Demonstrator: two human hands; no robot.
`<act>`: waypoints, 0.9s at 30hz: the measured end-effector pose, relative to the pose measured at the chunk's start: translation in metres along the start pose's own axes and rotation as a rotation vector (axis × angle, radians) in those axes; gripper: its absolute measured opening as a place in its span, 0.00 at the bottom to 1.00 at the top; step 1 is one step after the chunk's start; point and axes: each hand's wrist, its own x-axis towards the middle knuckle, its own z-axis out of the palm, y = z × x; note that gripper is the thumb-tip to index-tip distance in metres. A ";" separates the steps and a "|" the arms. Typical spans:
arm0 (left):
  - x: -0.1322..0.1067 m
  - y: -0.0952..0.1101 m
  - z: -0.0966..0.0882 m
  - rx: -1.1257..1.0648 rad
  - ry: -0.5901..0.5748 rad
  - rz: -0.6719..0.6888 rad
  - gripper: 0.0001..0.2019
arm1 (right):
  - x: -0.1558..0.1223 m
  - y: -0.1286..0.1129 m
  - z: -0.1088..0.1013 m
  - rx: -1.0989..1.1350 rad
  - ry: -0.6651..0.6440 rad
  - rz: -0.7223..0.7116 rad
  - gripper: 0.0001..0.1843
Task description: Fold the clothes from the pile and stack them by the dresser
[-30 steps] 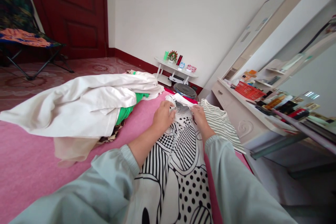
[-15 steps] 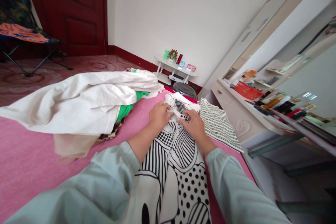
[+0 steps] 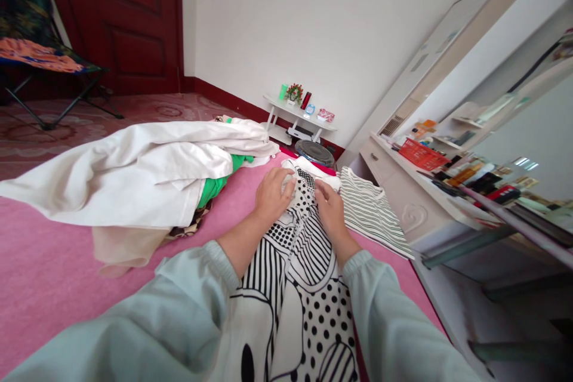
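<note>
A black-and-white garment (image 3: pixel 320 310) printed with dots, stripes and curved shapes stretches lengthwise in front of me on the pink bed cover (image 3: pixel 45 286). At its far end, my left hand (image 3: pixel 272 196) has curled fingers and thumb around the left edge. Across from it, my right hand (image 3: pixel 330 206) pinches the right edge, its fingertips partly hidden. Dotted fabric shows between the two hands. Just beyond lies white cloth (image 3: pixel 317 172). A striped shirt (image 3: pixel 373 212) rests flat to the right of my right hand.
White clothing (image 3: pixel 147 161) is heaped at left, over green fabric (image 3: pixel 219 185) and a beige piece (image 3: pixel 128 248). A dressing table (image 3: pixel 394 179) with a red basket (image 3: pixel 423 154) and bottles borders the right side. Behind stand a low white shelf (image 3: pixel 295 110) and a folding chair (image 3: pixel 31 30).
The white band earlier pinched between both hands no longer shows there; dotted fabric does. My hands have spread slightly to the garment's two edges. The other clothes have stayed put.
</note>
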 end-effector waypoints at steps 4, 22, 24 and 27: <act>-0.005 -0.005 0.008 0.123 -0.330 0.080 0.19 | -0.013 0.013 0.011 -0.554 -0.323 0.017 0.30; -0.039 -0.018 -0.051 0.144 -0.883 0.185 0.37 | -0.156 -0.037 -0.081 -0.399 -0.543 -0.149 0.27; -0.057 -0.015 -0.083 0.087 -0.966 0.262 0.31 | -0.193 -0.049 -0.105 -0.420 -0.549 -0.202 0.24; -0.082 -0.003 -0.133 -0.016 -1.086 0.298 0.22 | -0.242 -0.067 -0.136 -0.454 -0.628 -0.306 0.27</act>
